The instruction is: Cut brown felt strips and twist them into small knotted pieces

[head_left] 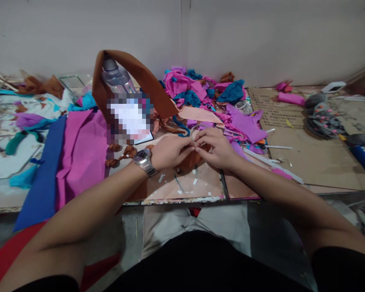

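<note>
My left hand (169, 151) and my right hand (216, 149) meet fingertip to fingertip over a small brown piece of crepe paper (191, 160) on the board (182, 190). Both hands pinch it; fingers are curled tight. A metal watch (145, 161) sits on my left wrist. A few twisted brown paper rolls (121, 155) lie just left of my left hand. A long brown strip (140, 79) arches over a clear water bottle (118, 79) behind them.
Magenta paper (82, 156) and a blue sheet (44, 174) lie at the left. A heap of pink, purple and teal scraps (207, 95) is behind my hands. Cardboard (307, 150) covers the right, with dark tools (322, 119) on it. A grey wall (231, 36) stands behind.
</note>
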{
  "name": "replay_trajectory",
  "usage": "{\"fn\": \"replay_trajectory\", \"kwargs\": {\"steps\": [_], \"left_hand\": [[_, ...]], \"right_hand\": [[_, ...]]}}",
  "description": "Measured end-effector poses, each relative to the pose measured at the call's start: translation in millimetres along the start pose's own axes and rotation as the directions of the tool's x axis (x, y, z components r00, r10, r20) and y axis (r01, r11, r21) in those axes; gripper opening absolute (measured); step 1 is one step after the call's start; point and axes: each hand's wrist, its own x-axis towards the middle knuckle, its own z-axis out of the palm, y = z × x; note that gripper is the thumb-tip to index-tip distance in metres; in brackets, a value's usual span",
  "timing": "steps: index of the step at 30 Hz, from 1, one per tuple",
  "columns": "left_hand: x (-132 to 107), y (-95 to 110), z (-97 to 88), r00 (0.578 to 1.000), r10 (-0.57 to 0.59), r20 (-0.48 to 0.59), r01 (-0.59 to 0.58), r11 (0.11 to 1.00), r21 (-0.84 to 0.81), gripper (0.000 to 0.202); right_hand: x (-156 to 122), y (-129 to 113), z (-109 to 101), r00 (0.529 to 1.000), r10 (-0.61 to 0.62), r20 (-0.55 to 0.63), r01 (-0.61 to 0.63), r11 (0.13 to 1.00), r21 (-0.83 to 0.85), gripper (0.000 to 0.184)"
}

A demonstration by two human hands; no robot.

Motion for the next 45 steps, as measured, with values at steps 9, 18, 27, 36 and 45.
{"fn": "replay_trajectory", "kwargs": {"steps": [9, 18, 27, 36, 45], "left_hand": [[0, 0, 0.8, 1.000, 0.010, -0.019, -0.010, 0.999, -0.031, 0.027], [0, 0, -5.1, 0.999, -0.008, -0.033, 0.004, 0.993, -0.114, 0.023], [1, -5, -8.9, 0.998, -0.056, 0.037, 0.061, 0.986, -0.152, 0.025], [4, -11, -16.7, 0.997, -0.074, 0.022, 0.076, 0.985, -0.156, 0.030], [3, -14, -18.3, 0.996, -0.087, 0.018, 0.089, 0.982, -0.164, 0.024]], "right_hand": [[1, -1, 5, 0.998, 0.039, 0.044, -0.042, 0.996, 0.073, 0.008], [-1, 1, 1, 0.999, 0.038, -0.006, -0.037, 0.998, 0.055, 0.004], [0, 1, 0, 0.995, 0.084, -0.058, -0.082, 0.996, 0.038, 0.006], [0, 4, -1, 0.990, 0.125, -0.072, -0.124, 0.992, 0.018, 0.005], [-1, 1, -1, 0.992, 0.112, -0.054, -0.111, 0.993, 0.029, 0.005]]}}
